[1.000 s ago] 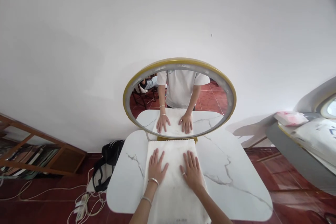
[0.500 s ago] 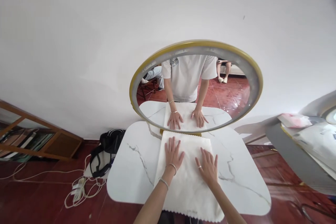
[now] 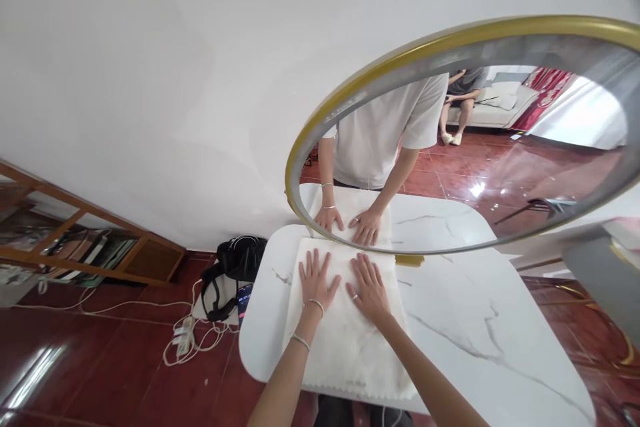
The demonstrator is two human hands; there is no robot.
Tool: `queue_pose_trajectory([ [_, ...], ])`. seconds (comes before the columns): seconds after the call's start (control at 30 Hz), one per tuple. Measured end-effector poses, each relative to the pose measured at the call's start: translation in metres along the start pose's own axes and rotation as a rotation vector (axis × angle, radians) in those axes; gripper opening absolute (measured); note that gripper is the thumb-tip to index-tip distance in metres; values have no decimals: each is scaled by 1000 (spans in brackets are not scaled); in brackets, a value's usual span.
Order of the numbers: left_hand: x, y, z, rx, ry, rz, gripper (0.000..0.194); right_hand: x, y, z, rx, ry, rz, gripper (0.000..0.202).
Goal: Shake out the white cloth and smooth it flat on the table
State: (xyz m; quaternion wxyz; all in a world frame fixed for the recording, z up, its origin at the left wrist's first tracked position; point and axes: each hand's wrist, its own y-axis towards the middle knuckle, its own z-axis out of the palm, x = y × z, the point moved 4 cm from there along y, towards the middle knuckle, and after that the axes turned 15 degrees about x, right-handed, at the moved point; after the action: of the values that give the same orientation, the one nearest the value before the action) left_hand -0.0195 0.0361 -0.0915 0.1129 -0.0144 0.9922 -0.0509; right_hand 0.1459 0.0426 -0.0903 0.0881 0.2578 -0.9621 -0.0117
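Observation:
A white cloth [image 3: 345, 347] with a scalloped edge lies spread over the marbled white tabletop [image 3: 470, 320], its near end at the front edge. My left hand [image 3: 317, 280] rests flat on its far left part, fingers spread, with bracelets at the wrist. To its right, my right hand [image 3: 370, 288] lies flat on the same cloth, fingers stretched out and a ring on one of them. Neither hand grasps anything. Behind the cloth stands a round mirror [image 3: 320, 121] with a gold rim, reflecting both hands and a white shirt.
Left of the table, a black bag [image 3: 242, 259], a phone [image 3: 245, 299] and a power strip with tangled cables [image 3: 185, 340] are low down near the red floor. A wooden shelf [image 3: 155, 261] stands along the wall. Another table [image 3: 595, 267] is at right. The mirror shows a seated person.
The view has turned, putting the mirror further right and larger. The cloth now lies nearer the table's left side, and both hands, still flat on it, are closer together.

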Motion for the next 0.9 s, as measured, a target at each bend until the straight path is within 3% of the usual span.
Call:
queue_pose_trajectory([
  [0.23, 61, 2, -22, 5, 36, -90, 60, 55, 53, 14, 33, 36, -18, 70],
  [0.4, 87, 41, -34, 22, 31, -100, 59, 64, 119, 37, 98, 85, 78, 63],
  [0.5, 100, 67, -42, 42, 33, -82, 57, 63, 158, 48, 123, 116, 101, 69],
  [0.63, 120, 82, -52, 88, -3, -99, 55, 70, 190, 51, 151, 158, 58, 73],
  [0.77, 138, 65, -52, 101, -36, -165, 56, 100, 184, 42, 166, 190, -68, 54],
  [0.9, 149, 5, -39, -10, -7, -266, 51, 144, 144, 29, 191, 205, -209, 34],
])
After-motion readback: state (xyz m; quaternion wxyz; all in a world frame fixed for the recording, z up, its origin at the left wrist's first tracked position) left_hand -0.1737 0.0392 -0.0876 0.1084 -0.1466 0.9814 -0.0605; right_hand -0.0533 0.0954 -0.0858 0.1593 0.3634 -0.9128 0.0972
